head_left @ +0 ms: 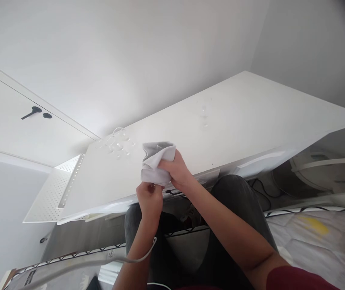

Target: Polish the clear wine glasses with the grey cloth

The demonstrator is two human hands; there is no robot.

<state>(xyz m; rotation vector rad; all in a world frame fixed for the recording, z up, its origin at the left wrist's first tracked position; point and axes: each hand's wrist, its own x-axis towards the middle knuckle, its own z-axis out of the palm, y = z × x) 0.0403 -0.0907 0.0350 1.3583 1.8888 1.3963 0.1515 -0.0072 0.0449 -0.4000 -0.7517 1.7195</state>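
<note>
Both my hands hold a white and grey cloth (155, 159) over the near part of a white desk (251, 117). My right hand (176, 171) is closed round the cloth's right side and presses it against the desk top. My left hand (148, 197) is closed on the cloth's lower edge, just off the desk's front edge. Clear water drops (118, 143) lie on the desk top to the left of the cloth. A few smaller drops (203, 114) sit farther right.
A white perforated panel (53, 191) hangs off the desk's left end. A white door with a black handle (32, 112) is at the left. Under the desk are my dark-trousered legs (235, 201), cables, a wire rack edge (190, 230) and a mattress (314, 233) at right.
</note>
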